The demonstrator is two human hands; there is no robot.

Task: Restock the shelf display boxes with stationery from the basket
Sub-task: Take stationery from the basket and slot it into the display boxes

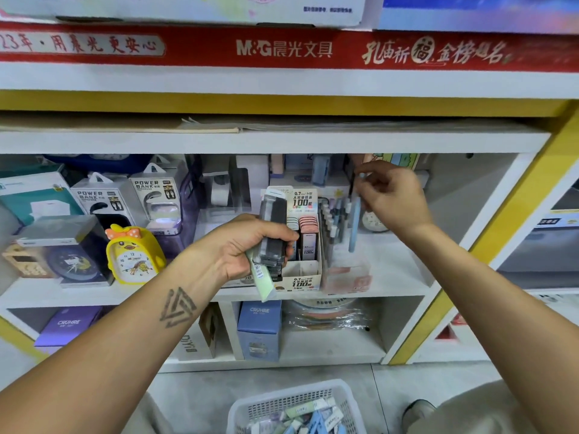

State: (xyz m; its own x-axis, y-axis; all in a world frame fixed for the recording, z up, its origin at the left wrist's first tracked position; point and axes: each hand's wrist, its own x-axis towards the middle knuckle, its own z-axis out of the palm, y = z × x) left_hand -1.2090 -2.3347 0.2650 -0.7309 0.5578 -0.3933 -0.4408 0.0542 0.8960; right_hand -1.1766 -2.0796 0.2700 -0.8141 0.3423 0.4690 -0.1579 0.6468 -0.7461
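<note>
Up front in the head view, the left hand (241, 245) grips a stack of dark lead cases (272, 233) plus a pale green one (261, 281), fingers curled round them, just in front of the lead display box (305, 278) on the shelf (391, 267). Right of that box, the right hand (394, 198) pinches a slim blue case (355, 220) above the pen holder (346, 277). Below the box, on the floor, stands the white basket (294, 402) with pastel stationery packs (313, 418).

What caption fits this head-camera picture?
Left hand grips grey lead cases; right hand pinches a blue case above the display box.
</note>
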